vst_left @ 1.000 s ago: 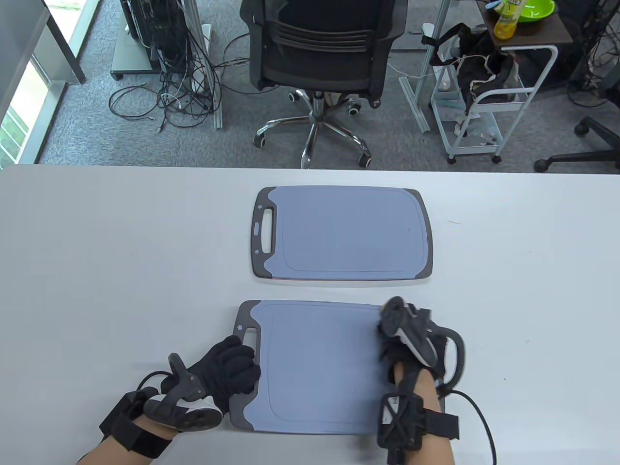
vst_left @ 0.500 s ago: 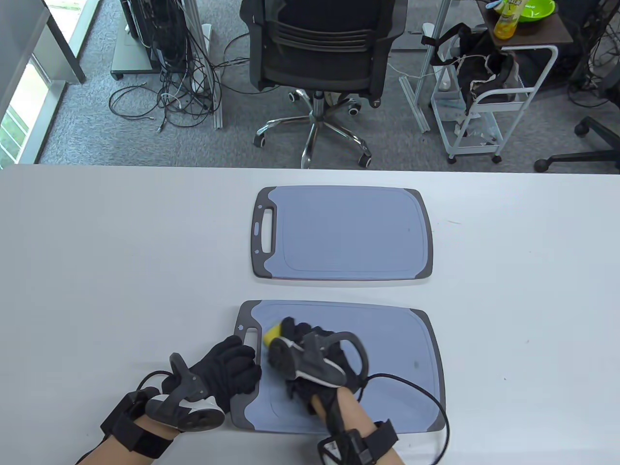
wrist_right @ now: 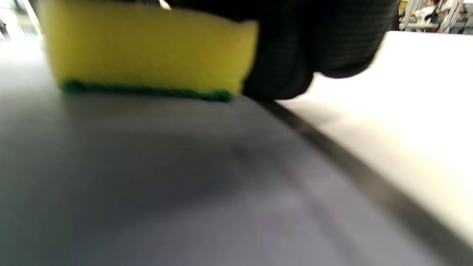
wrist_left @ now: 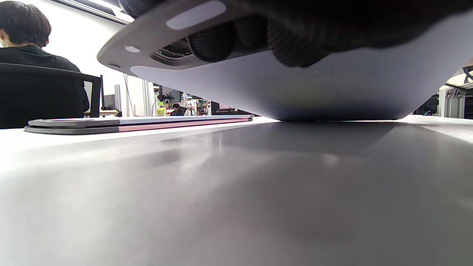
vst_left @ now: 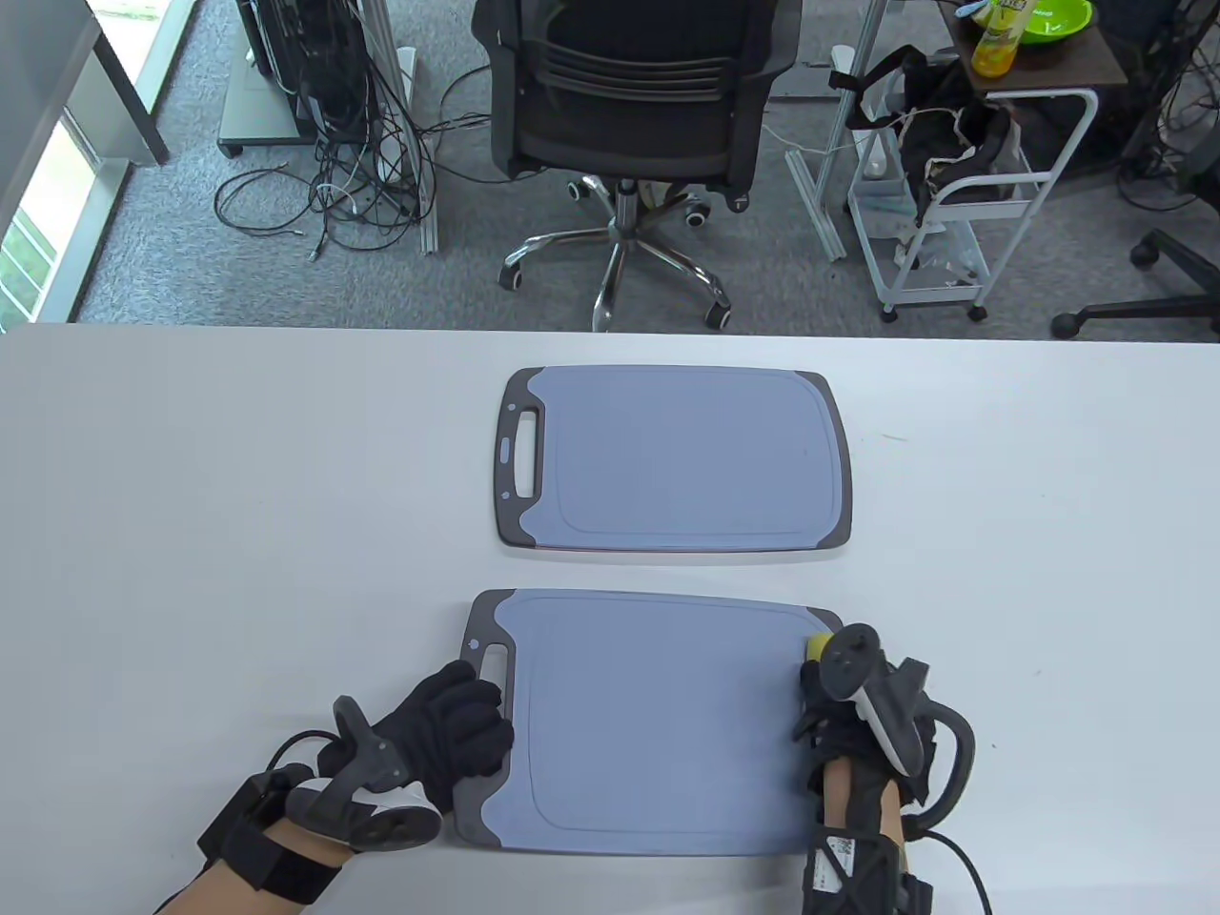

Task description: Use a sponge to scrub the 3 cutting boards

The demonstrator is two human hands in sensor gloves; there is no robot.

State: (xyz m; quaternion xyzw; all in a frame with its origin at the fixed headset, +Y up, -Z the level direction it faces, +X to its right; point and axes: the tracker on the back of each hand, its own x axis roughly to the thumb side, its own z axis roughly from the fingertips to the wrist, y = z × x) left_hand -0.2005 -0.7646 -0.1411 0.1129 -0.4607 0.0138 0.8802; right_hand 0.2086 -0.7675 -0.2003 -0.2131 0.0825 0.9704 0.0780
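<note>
Two hands working on near cutting board (vst_left: 658,715) | left hand (vst_left: 448,729) gripping its raised handle end, fingers (wrist_left: 288,44) curling underneath | right hand (vst_left: 848,705) gripping yellow-green sponge (wrist_right: 147,55), pressing it at board's far right corner | far cutting board (vst_left: 672,457) lying flat on table (vst_left: 238,524) | bottle (vst_left: 996,38) label unreadable

Bare white table (vst_left: 238,496) is lying open to the left and right of both boards, while the far cutting board (vst_left: 672,459) is blocking the centre just beyond the near cutting board (vst_left: 658,720), with only a narrow strip between.
</note>
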